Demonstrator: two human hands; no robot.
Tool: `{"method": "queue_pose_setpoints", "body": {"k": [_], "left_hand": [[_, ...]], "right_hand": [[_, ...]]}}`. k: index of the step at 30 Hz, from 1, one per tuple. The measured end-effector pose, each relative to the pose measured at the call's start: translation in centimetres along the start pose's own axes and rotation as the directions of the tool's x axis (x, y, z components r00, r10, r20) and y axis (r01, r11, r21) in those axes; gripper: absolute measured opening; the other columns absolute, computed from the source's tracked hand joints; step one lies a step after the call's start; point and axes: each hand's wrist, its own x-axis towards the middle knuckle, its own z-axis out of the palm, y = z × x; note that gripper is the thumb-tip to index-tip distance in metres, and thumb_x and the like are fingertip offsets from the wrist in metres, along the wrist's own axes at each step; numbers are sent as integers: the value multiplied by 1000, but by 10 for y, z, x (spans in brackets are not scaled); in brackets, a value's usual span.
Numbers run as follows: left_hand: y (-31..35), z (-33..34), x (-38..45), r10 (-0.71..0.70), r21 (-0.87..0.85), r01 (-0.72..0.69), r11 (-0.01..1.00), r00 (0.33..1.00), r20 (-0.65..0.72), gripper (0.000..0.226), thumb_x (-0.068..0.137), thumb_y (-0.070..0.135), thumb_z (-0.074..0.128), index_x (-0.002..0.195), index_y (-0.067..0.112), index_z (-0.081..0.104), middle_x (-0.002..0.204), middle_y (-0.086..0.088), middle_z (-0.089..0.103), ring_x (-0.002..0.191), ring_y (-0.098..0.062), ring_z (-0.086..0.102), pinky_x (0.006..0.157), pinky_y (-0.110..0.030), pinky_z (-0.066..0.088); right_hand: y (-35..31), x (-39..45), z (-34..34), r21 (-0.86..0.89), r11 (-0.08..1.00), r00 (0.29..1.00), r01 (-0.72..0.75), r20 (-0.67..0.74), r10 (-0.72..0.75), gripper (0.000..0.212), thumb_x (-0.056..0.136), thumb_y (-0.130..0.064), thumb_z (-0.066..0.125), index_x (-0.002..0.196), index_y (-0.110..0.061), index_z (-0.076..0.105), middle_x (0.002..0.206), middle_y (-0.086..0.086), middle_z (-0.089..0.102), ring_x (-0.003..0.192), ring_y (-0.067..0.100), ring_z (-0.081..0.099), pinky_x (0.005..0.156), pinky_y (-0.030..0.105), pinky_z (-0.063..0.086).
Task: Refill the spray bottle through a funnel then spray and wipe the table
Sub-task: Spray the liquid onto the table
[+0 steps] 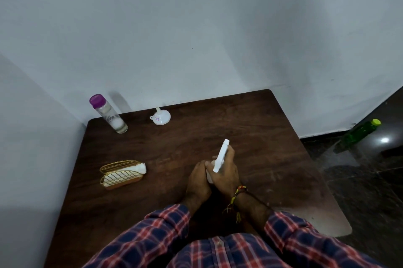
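Observation:
A white spray bottle [220, 155] stands near the middle of the dark wooden table [261, 136], its nozzle pointing away from me. My left hand [198, 180] wraps the bottle's body, which is mostly hidden. My right hand [225, 170] grips the white spray head from the right. A small white funnel [160, 116] lies mouth-down at the table's far edge. A clear bottle with a purple cap [108, 114] stands at the far left corner. White tissues sit in a gold wire holder [122, 171] to the left of my hands.
White walls close off the table's far and left sides. A green bottle with a yellow-green cap [359, 132] stands on the dark glossy floor at the right. The table's right edge drops to that floor.

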Motion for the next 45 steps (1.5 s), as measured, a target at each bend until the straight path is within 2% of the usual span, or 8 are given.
{"method": "queue_pose_setpoints", "body": {"k": [4, 10, 18, 24, 28, 34, 39, 45], "left_hand": [[-24, -5, -5, -7, -8, 8, 1000, 988, 156, 83, 65, 42, 79, 139, 34, 42, 135, 13, 56, 122, -2, 53, 101, -30, 49], [-45, -19, -20, -129, 210, 104, 972, 985, 110, 72, 91, 23, 66, 153, 26, 29, 154, 3, 38, 139, -13, 39, 115, -31, 34], [-70, -43, -39, -149, 160, 151, 975, 989, -25, 63, 92, 16, 61, 150, 21, 36, 150, -4, 44, 138, -19, 40, 117, -33, 29], [-65, -45, -39, -129, 120, 134, 984, 990, -51, 68, 94, 18, 60, 153, 27, 27, 156, 1, 36, 143, -16, 34, 117, -38, 32], [-51, -51, -35, -104, 137, 105, 985, 994, -15, 69, 94, 20, 60, 153, 28, 25, 157, 1, 34, 143, -16, 33, 117, -38, 32], [-49, -61, -27, -65, 100, 72, 992, 995, -70, 67, 93, 19, 61, 152, 25, 30, 156, -1, 35, 143, -17, 33, 117, -37, 31], [-96, -69, -37, -217, 239, 219, 946, 976, -37, 78, 90, 24, 66, 154, 19, 23, 159, -5, 29, 146, -21, 27, 120, -36, 24], [-140, -81, -47, -425, 488, 297, 821, 888, 175, 109, 81, 27, 78, 157, 17, 1, 165, -5, -4, 151, -31, 1, 120, -47, 23]], "right_hand": [[-4, 6, 0, -26, 997, 986, 72, -147, -75, 48, 90, -36, 67, 131, -23, 46, 76, -15, 61, 70, -2, 61, 79, 25, 53], [-2, 1, -12, 56, 957, 955, 285, -100, -279, 5, 95, -26, 61, 94, -23, 65, 62, 1, 61, 54, 17, 61, 61, 40, 55], [-33, -7, -42, 375, 888, 957, 266, -214, -196, 23, 101, -26, 52, 90, -32, 72, 52, 14, 53, 40, 26, 48, 46, 32, 46], [-67, -5, -40, 460, 821, 941, 340, -163, -298, 32, 100, -29, 52, 101, -1, 67, 47, 11, 52, 39, 27, 48, 47, 36, 47], [-59, -23, -14, 363, 896, 965, 256, -40, -260, 42, 90, -43, 58, 96, -3, 69, 44, 14, 52, 38, 29, 50, 50, 35, 47], [-66, -17, -8, 285, 920, 961, 268, -12, -276, 29, 97, -27, 57, 96, -1, 68, 50, 25, 53, 40, 30, 52, 48, 33, 49], [-64, -19, -15, 270, 937, 973, 220, 7, -231, 20, 100, -24, 53, 111, -31, 67, 77, 15, 68, 41, 20, 52, 48, 25, 48], [-38, -16, -2, 36, 997, 974, 68, 215, -74, 23, 95, -23, 62, 103, -5, 72, 81, 0, 75, 59, 13, 66, 60, 25, 51]]}}
